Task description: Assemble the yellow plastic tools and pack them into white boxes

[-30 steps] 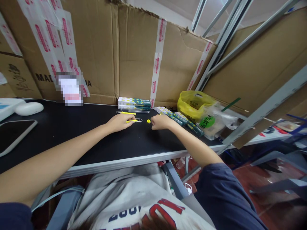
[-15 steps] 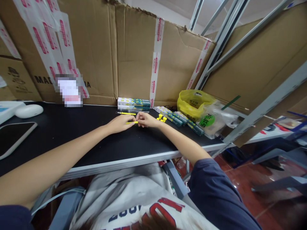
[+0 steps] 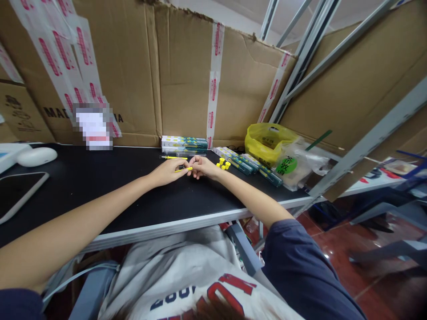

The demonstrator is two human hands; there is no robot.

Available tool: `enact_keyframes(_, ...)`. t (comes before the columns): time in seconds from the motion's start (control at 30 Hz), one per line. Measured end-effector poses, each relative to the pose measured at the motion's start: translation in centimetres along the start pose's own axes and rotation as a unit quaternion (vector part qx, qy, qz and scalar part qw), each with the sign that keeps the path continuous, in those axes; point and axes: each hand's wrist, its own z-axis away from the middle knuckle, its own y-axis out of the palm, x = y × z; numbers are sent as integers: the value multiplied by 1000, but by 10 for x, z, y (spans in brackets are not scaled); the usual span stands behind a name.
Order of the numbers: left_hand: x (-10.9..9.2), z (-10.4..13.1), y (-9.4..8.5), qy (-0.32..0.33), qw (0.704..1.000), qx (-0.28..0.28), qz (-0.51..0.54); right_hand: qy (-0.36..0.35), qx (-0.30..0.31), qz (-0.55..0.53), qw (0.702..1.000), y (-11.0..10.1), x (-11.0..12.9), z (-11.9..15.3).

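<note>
My left hand [image 3: 168,172] is pinched round a thin yellow stick-like piece [image 3: 183,170], perhaps part of a pen. Its right end reaches the fingertips of my right hand [image 3: 202,167]. The fingers of my right hand are curled closed, and whatever they grip at the piece's tip is too small to make out. Just behind the left hand lies a slim yellow tool with a thin pointed tip [image 3: 174,157], pen-like in shape. Several small yellow flared caps [image 3: 223,164] stand to the right of my right hand.
Stacked green and white boxes [image 3: 184,142] stand against the cardboard wall [image 3: 187,80]; more boxes [image 3: 236,161] lie at right beside a yellow plastic bag [image 3: 263,146] and a clear bag [image 3: 298,171]. A phone-like device [image 3: 22,195] and a white mouse [image 3: 36,157] lie left.
Both hands stay together at nearly the same place. The left fingers have lifted slightly, showing more of the yellow piece. The whole view has shifted a little.
</note>
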Motion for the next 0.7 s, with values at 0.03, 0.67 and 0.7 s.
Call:
enact_keyframes(0.03,-1,0,-1,-1,1000,3,5,5,4,-12,1000,1,1,1)
enact_keyframes(0.67,2,-1,-5,-98,984,-34,142,-136,-26,135,981,0,-5,1)
enact_keyframes(0.7,2,-1,-5,-99,985,-33,139,-147,-29,149,977,-1,-5,2)
